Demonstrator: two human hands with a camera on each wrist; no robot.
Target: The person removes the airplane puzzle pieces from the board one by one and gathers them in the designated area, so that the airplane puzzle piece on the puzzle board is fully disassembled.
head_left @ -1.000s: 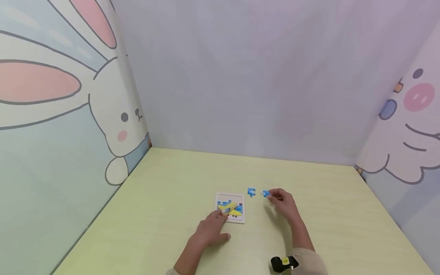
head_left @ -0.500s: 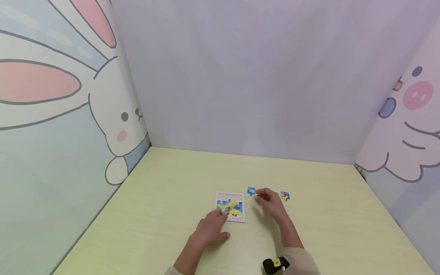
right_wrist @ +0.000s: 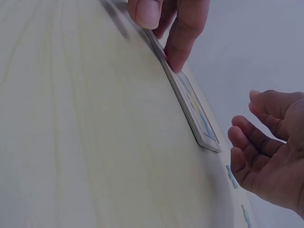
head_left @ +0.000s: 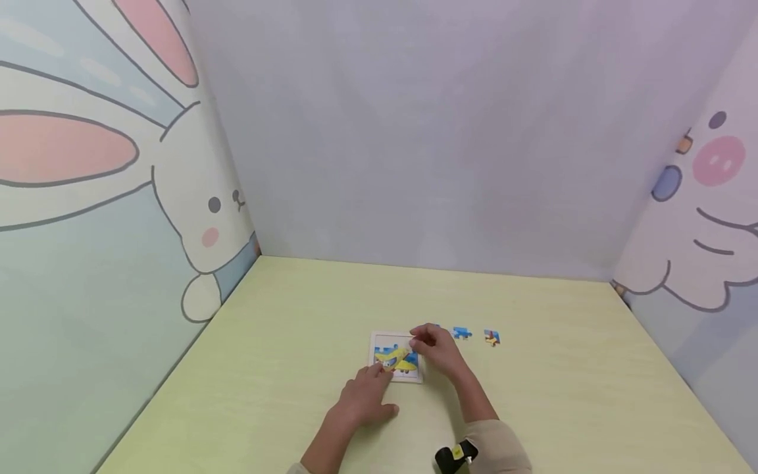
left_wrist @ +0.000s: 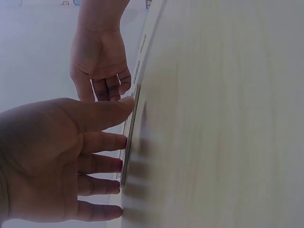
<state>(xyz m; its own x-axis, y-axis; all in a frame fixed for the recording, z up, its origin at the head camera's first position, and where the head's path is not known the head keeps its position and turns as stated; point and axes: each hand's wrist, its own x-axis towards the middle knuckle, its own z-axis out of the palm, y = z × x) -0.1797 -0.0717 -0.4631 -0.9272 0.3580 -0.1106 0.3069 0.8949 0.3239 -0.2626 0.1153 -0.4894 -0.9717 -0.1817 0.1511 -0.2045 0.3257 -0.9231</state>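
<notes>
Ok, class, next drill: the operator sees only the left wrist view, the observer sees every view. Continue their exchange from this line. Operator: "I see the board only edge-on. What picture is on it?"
Observer: The head view shows a yellow aeroplane against blue on the puzzle board.
Operator: Is that picture complete?
Observer: No, a bare pale strip shows along the far side.
Operator: And what lies to the right of the right grip?
Observer: In the head view, a mainly blue piece and, farther right, a blue piece with red and yellow.
</notes>
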